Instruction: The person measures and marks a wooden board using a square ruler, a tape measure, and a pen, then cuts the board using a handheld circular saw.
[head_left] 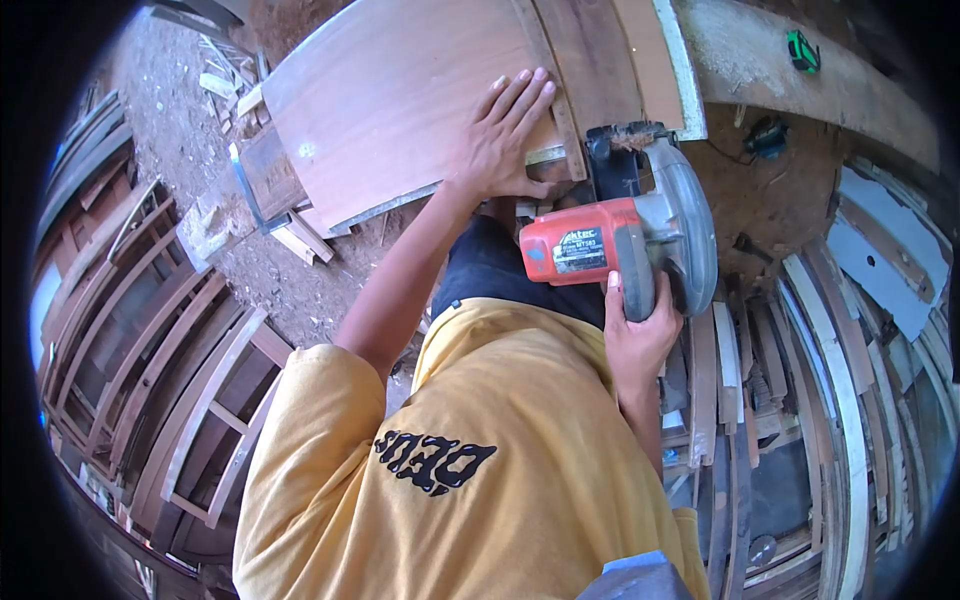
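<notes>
A red and grey circular saw rests at the near edge of a wooden panel. My right hand is wrapped round the saw's rear handle, with the thumb along its left side. The front of the saw's base touches the panel's edge; the blade is hidden by the guard. My left hand lies flat with fingers spread on the panel, left of the saw. Beside its fingertips a narrow wooden strip runs along the panel toward the saw.
A green tape measure lies on a board at the upper right. Wooden frames lean at the left, and long planks are stacked at the right. A clamp-like metal bar and offcuts sit left of the panel.
</notes>
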